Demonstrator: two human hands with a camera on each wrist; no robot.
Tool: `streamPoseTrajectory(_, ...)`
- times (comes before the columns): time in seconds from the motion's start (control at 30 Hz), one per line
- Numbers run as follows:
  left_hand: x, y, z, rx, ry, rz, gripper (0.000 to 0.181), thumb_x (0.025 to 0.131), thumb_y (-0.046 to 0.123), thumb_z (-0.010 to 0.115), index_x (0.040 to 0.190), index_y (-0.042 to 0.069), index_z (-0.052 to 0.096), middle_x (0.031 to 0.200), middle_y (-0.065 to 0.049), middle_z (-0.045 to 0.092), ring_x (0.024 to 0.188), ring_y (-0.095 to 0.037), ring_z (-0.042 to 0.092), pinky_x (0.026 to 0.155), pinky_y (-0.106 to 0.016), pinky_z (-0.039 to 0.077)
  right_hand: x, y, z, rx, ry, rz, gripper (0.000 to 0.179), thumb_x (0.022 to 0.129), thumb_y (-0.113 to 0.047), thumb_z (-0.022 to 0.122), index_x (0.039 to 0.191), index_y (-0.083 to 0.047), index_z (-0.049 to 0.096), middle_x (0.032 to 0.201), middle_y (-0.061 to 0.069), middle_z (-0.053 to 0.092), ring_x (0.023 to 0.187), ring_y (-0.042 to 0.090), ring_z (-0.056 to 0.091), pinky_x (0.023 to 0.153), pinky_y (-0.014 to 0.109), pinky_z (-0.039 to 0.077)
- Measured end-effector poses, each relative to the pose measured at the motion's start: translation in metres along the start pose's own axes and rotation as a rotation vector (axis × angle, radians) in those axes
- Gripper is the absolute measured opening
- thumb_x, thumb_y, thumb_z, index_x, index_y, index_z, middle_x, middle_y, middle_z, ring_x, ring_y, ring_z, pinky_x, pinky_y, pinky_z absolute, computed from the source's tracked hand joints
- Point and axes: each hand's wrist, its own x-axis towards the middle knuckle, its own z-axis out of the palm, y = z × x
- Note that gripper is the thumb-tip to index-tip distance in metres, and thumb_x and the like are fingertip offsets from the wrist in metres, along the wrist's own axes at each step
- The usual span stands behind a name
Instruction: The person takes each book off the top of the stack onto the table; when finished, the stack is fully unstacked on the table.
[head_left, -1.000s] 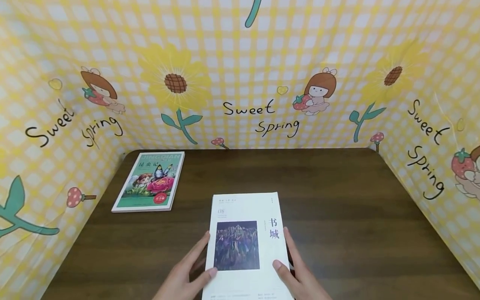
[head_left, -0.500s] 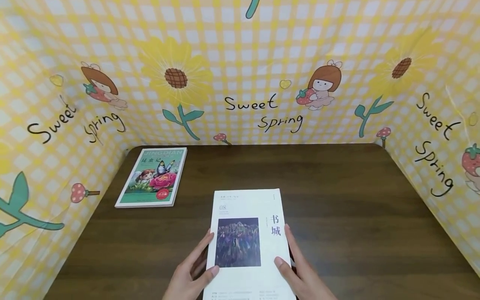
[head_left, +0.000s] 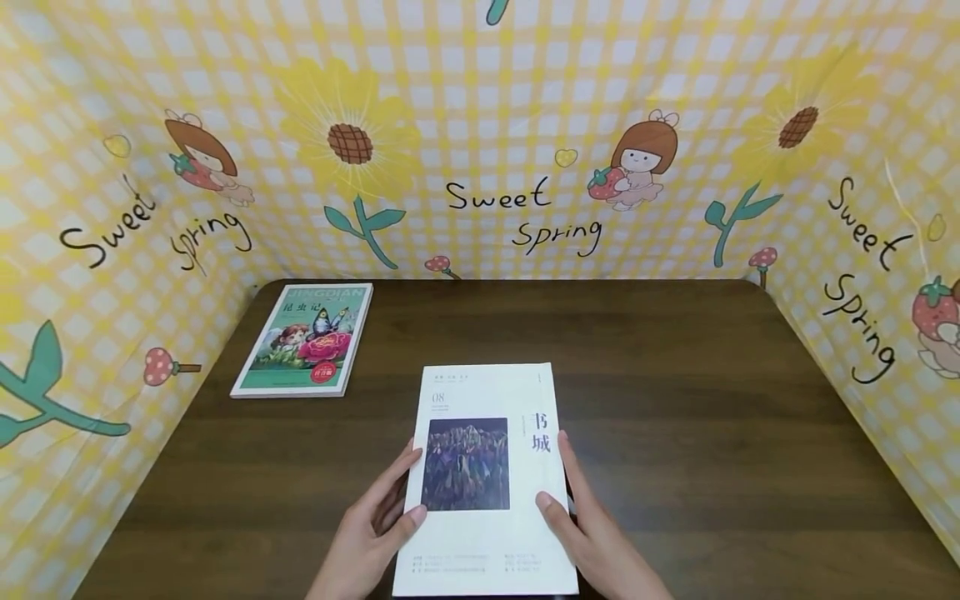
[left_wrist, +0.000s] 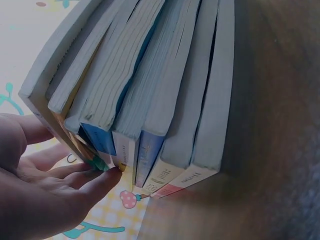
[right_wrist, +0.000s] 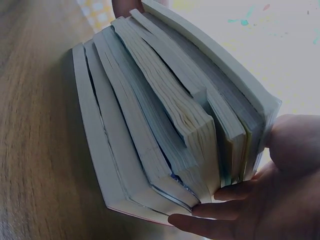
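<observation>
A stack of several books [left_wrist: 170, 90] lies near the table's front, topped by a white-covered book [head_left: 480, 533] with a dark square picture. My left hand [head_left: 371, 521] grips the stack's left side, thumb at the top cover's edge, fingers along the spines. On the opposite side my right hand [head_left: 600, 533] holds the stack, its thumb on the white cover and its fingers [right_wrist: 205, 225] against the page edges. The right wrist view shows the layers slightly uneven. The lower books are hidden from the head view.
A green children's book [head_left: 303, 342] with a butterfly and a pink flower lies at the table's far left. The dark wooden table [head_left: 675, 375] is bordered by a yellow checked cloth [head_left: 480, 108] at the back and both sides.
Everything in the head view sits slightly higher, and the stack's near edge has come into sight. Both hands keep their hold on the stack's sides.
</observation>
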Motion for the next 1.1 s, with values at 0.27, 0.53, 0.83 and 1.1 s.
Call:
streamPoseTrajectory(0.27, 0.0025, -0.0025, -0.0008, -0.018, 0.0, 0.062, 0.055, 0.093, 0.007, 0.063, 0.145, 0.009, 0.044, 0.156, -0.012, 0.027, 0.13, 0.005, 0.036, 0.097, -0.015, 0.039, 0.0038, -0.0016, -0.0024, -0.01, -0.021, 0.012, 0.077, 0.099, -0.044, 0.049, 0.153, -0.037, -0.005, 0.161, 0.001, 0.01, 0.137, 0.021, 0.033, 0.101, 0.041, 0.038)
streamPoseTrajectory(0.53, 0.0007, -0.0039, 0.0005, -0.074, 0.005, 0.06, 0.052, 0.093, 0.003, 0.061, 0.142, 0.004, 0.046, 0.156, -0.017, 0.026, 0.129, 0.005, 0.038, 0.097, -0.014, 0.038, 0.0031, 0.0019, -0.0043, 0.058, -0.11, 0.05, 0.077, 0.1, -0.048, 0.045, 0.15, -0.044, -0.012, 0.161, 0.007, 0.005, 0.125, 0.02, 0.05, 0.091, 0.024, 0.044)
streamPoseTrajectory(0.83, -0.0009, -0.0083, 0.0043, -0.135, 0.012, 0.084, 0.051, 0.09, -0.002, 0.063, 0.139, -0.001, 0.047, 0.153, -0.024, 0.026, 0.128, 0.002, 0.041, 0.098, -0.015, 0.039, -0.0007, 0.0048, -0.0061, 0.138, -0.135, 0.033, 0.076, 0.102, -0.04, 0.045, 0.15, -0.042, -0.013, 0.159, 0.019, 0.008, 0.1, 0.015, 0.065, 0.077, 0.023, 0.051)
streamPoseTrajectory(1.1, -0.0017, -0.0087, 0.0049, -0.165, 0.036, 0.066, 0.049, 0.091, -0.001, 0.061, 0.138, 0.001, 0.049, 0.153, -0.021, 0.027, 0.128, 0.002, 0.042, 0.098, -0.015, 0.039, -0.0012, 0.0027, -0.0045, 0.148, -0.13, 0.044, 0.074, 0.102, -0.041, 0.045, 0.149, -0.048, -0.011, 0.159, 0.017, 0.009, 0.096, 0.015, 0.066, 0.075, 0.026, 0.052)
